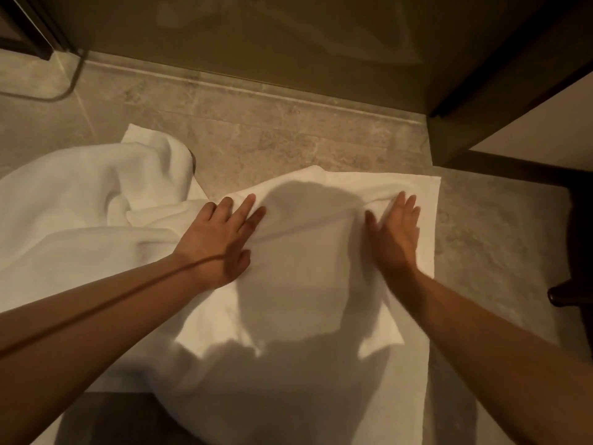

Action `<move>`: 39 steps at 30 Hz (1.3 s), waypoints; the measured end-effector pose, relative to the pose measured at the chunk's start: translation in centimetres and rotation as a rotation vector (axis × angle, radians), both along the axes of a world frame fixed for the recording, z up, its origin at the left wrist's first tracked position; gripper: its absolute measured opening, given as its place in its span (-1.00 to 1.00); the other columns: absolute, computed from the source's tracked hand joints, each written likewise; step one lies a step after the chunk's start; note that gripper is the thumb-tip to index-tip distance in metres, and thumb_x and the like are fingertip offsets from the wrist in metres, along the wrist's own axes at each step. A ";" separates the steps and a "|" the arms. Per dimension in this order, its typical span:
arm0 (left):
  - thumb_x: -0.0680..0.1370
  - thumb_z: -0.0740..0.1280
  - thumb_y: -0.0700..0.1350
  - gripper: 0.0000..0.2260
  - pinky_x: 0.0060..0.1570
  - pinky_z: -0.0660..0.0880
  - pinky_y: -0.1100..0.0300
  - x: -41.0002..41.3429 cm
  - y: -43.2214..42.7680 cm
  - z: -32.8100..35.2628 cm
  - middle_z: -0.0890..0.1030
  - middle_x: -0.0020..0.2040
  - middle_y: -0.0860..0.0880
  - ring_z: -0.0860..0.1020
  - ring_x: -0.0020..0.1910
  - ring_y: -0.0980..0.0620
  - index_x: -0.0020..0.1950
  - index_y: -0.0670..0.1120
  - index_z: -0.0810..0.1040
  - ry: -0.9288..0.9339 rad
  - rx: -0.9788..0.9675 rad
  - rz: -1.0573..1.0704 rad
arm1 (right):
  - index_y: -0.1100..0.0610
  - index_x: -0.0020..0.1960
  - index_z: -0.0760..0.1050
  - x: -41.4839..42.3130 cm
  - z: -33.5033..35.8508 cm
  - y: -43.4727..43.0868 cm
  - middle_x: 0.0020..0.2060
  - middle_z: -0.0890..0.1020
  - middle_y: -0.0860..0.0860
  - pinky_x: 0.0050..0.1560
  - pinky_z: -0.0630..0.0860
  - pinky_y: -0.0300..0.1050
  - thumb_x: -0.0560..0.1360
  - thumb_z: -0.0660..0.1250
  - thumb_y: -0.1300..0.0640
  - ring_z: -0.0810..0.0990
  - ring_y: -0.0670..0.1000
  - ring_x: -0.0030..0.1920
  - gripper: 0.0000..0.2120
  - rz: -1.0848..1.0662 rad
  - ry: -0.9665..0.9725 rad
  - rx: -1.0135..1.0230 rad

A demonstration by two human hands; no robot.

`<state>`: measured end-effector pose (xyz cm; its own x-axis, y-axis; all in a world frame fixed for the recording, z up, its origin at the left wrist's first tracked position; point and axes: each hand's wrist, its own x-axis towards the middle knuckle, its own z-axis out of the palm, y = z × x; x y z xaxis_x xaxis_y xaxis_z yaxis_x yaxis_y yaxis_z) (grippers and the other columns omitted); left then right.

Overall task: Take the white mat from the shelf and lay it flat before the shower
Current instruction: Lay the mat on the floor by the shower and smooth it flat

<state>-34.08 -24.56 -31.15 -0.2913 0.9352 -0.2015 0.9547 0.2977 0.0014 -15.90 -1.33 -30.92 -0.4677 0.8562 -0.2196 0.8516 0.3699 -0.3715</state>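
Note:
The white mat (305, 284) lies on the stone floor below a raised stone threshold (288, 94) and a glass panel (256, 33). Its right part is spread almost flat. Its left part is bunched into thick folds (96, 200). My left hand (218, 239) presses palm-down on the mat near the folds, fingers spread. On the mat's right side my right hand (396, 232) rests flat with its fingertips at a raised wrinkle by the far edge. Neither hand grips the cloth.
A dark frame and a wall (500, 101) rise at the right. A dark furniture leg or foot (564, 293) stands on the floor at the right edge. Bare stone tile (481, 239) shows to the right of the mat and at the far left.

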 end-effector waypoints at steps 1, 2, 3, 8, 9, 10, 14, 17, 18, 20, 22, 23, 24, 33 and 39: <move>0.52 0.14 0.08 -0.35 0.24 0.23 -0.10 -0.1 -0.1 -0.2 0.05 0.54 -0.21 0.19 0.40 -0.34 0.53 -0.11 0.00 0.007 -0.012 0.009 | 0.08 0.52 -0.20 0.4 -0.3 -1.9 0.53 -0.18 0.09 0.43 -0.17 0.20 0.55 0.08 -0.19 -0.22 0.13 0.50 -0.27 0.005 -0.013 -0.006; 0.53 0.13 0.08 -0.34 0.27 0.20 -0.12 -0.1 -0.2 -0.2 -0.02 0.55 -0.20 0.11 0.44 -0.35 0.53 -0.09 -0.05 0.000 -0.009 0.007 | 0.06 0.51 -0.22 0.8 -0.6 -3.7 0.52 -0.21 0.09 0.42 -0.18 0.25 0.53 0.08 -0.23 -0.25 0.14 0.50 -0.25 0.036 -0.054 -0.022; 0.53 0.13 0.07 -0.36 0.29 0.20 -0.14 0.0 -0.3 -0.1 -0.03 0.55 -0.19 0.07 0.46 -0.35 0.54 -0.09 -0.04 -0.009 0.006 -0.011 | 0.04 0.51 -0.25 1.3 -1.1 -5.2 0.51 -0.24 0.07 0.40 -0.20 0.28 0.52 0.05 -0.28 -0.28 0.14 0.49 -0.23 0.084 -0.117 -0.041; 0.58 -0.08 0.13 -0.42 0.39 0.00 -0.28 0.8 -1.4 -0.5 -0.18 0.53 -0.12 -0.10 0.50 -0.25 0.50 -0.03 -0.25 0.093 -0.044 -0.129 | -0.05 0.48 -0.37 2.5 -2.2 -5.7 0.49 -0.34 0.05 0.36 -0.24 0.37 0.46 -0.05 -0.39 -0.38 0.15 0.46 -0.20 0.201 -0.305 -0.045; 0.58 -0.08 0.16 -0.39 0.38 -0.04 -0.27 0.9 -1.5 -0.8 -0.26 0.52 -0.10 -0.16 0.50 -0.24 0.47 -0.01 -0.36 0.099 -0.074 -0.115 | -0.06 0.48 -0.37 2.6 -2.2 -5.4 0.49 -0.34 0.05 0.36 -0.23 0.38 0.46 -0.05 -0.40 -0.38 0.14 0.46 -0.19 0.215 -0.305 -0.038; 0.58 -0.09 0.18 -0.37 0.38 -0.04 -0.27 1.0 -1.4 -0.9 -0.32 0.51 -0.09 -0.19 0.50 -0.24 0.44 -0.01 -0.42 0.102 -0.094 -0.108 | -0.06 0.48 -0.37 2.7 -2.2 -5.0 0.49 -0.33 0.05 0.35 -0.23 0.38 0.45 -0.06 -0.41 -0.38 0.14 0.46 -0.19 0.229 -0.307 -0.033; 0.57 -0.04 0.20 -0.33 0.38 -0.02 -0.25 1.5 -1.1 -0.5 -0.29 0.53 -0.10 -0.18 0.50 -0.24 0.46 0.01 -0.41 0.034 -0.092 -0.098 | -0.10 0.47 -0.38 3.6 -2.3 -3.7 0.50 -0.33 0.03 0.35 -0.25 0.39 0.42 -0.08 -0.45 -0.38 0.13 0.46 -0.18 0.254 -0.321 -0.031; 0.57 0.04 0.19 -0.34 0.39 -0.03 -0.26 2.2 -1.2 -0.2 -0.20 0.54 -0.11 -0.13 0.50 -0.26 0.48 0.05 -0.31 -0.044 -0.049 -0.096 | -0.11 0.47 -0.35 4.5 -2.2 -2.3 0.50 -0.30 0.03 0.35 -0.22 0.40 0.41 -0.09 -0.46 -0.35 0.13 0.47 -0.18 0.266 -0.346 -0.027; 0.57 0.03 0.19 -0.34 0.39 -0.04 -0.26 2.4 -1.2 -0.2 -0.20 0.54 -0.11 -0.14 0.50 -0.25 0.47 0.06 -0.33 -0.047 -0.043 -0.100 | -0.12 0.47 -0.35 4.9 -2.2 -1.6 0.50 -0.32 0.03 0.35 -0.21 0.40 0.40 -0.10 -0.46 -0.36 0.13 0.47 -0.18 0.271 -0.364 -0.033; 0.57 -0.03 0.21 -0.34 0.40 -0.07 -0.25 2.6 -1.4 -0.3 -0.24 0.54 -0.11 -0.16 0.50 -0.24 0.43 0.07 -0.43 -0.020 -0.047 -0.108 | -0.13 0.45 -0.41 5.9 -2.1 -0.3 0.48 -0.38 0.01 0.37 -0.22 0.39 0.38 -0.13 -0.48 -0.40 0.12 0.46 -0.17 0.280 -0.429 -0.052; 0.57 -0.08 0.23 -0.34 0.40 -0.09 -0.24 2.8 -1.7 -0.3 -0.28 0.53 -0.09 -0.18 0.50 -0.21 0.40 0.06 -0.50 0.006 -0.071 -0.112 | -0.14 0.42 -0.47 6.8 -1.8 0.7 0.45 -0.43 0.00 0.39 -0.23 0.37 0.34 -0.18 -0.50 -0.43 0.10 0.44 -0.16 0.294 -0.488 -0.069; 0.57 -0.09 0.23 -0.35 0.40 -0.09 -0.23 2.9 -1.7 -0.2 -0.29 0.53 -0.09 -0.19 0.50 -0.20 0.39 0.06 -0.51 0.002 -0.082 -0.116 | -0.13 0.42 -0.48 7.0 -1.7 1.0 0.45 -0.43 0.01 0.39 -0.23 0.35 0.34 -0.20 -0.50 -0.43 0.11 0.44 -0.15 0.305 -0.502 -0.071; 0.57 -0.10 0.24 -0.36 0.41 -0.10 -0.20 3.0 -1.8 -0.1 -0.29 0.53 -0.08 -0.19 0.51 -0.17 0.40 0.07 -0.50 -0.009 -0.087 -0.119 | -0.10 0.43 -0.47 7.1 -1.5 1.0 0.46 -0.41 0.03 0.40 -0.24 0.33 0.35 -0.21 -0.49 -0.41 0.12 0.45 -0.15 0.316 -0.505 -0.065; 0.59 -0.14 0.20 -0.44 0.43 -0.04 -0.11 -4.3 -2.2 2.5 0.04 0.56 -0.07 -0.03 0.52 -0.08 0.54 -0.02 0.01 -0.130 0.067 0.179 | 0.09 0.51 0.02 -3.6 1.6 -7.5 0.52 0.07 0.12 0.47 -0.09 0.02 0.59 0.04 -0.11 -0.03 0.09 0.51 -0.43 0.706 0.008 0.092; 0.61 -0.15 0.09 -0.52 0.44 -0.07 -0.07 -6.9 -4.1 1.4 0.02 0.56 -0.05 -0.04 0.52 -0.03 0.53 0.02 0.07 -0.105 -0.130 0.178 | -0.05 0.51 -0.18 -6.4 0.0 -10.6 0.53 -0.14 0.04 0.46 -0.17 0.18 0.57 -0.08 -0.21 -0.20 0.07 0.51 -0.41 0.708 -0.206 -0.019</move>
<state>-41.02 -28.69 -29.79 -0.4199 0.8355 -0.3545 0.8839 0.4651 0.0490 -22.28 -11.89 -30.88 -0.8547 0.3598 -0.3743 0.4645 0.8519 -0.2418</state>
